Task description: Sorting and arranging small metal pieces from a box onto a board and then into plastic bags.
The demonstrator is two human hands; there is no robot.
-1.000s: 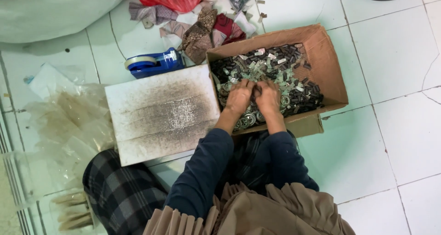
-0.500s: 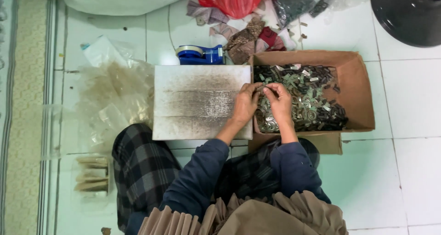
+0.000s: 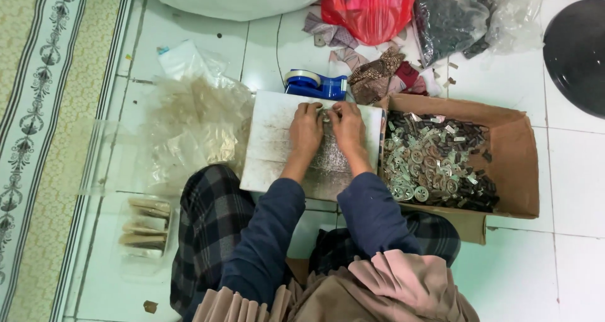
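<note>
Both hands have come out of the cardboard box (image 3: 513, 164) since the earlier frames and now sit together over the white board (image 3: 274, 142) at the centre of the frame. From where I watch, my left hand (image 3: 305, 132) and right hand (image 3: 346, 130) lie knuckles up, fingertips meeting near the board's upper edge, pinching a small metal piece (image 3: 326, 115) between them; it is too small for me to tell its shape.

I judge the step to be working one piece on the board, and the next move calls for a short reach right, back to the heap of metal parts (image 3: 435, 167) in the box.

Room is tight above: a blue tape dispenser (image 3: 314, 84) lies just beside the board's top edge. At centre left the clear plastic bags (image 3: 195, 130) crowd the board. Bare floor tiles (image 3: 567, 259) show at lower right.
</note>
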